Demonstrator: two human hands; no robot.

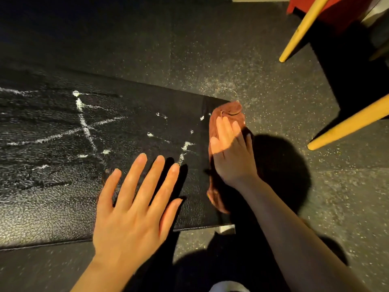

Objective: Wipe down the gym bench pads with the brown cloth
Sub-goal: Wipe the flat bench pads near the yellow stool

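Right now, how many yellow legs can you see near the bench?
2. One yellow leg slants down from the top right; the other comes in from the right edge, nearer the brown cloth. More may lie outside the frame.

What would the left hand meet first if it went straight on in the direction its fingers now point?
Probably the white chalky streak on the black leather-textured bench pad, just beyond the left hand; its height above the pad is unclear.

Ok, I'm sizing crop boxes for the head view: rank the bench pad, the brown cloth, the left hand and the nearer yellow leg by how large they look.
1. bench pad
2. left hand, enlarged by nearness to the camera
3. brown cloth and nearer yellow leg: too alike to rank; the right hand covers part of the cloth.
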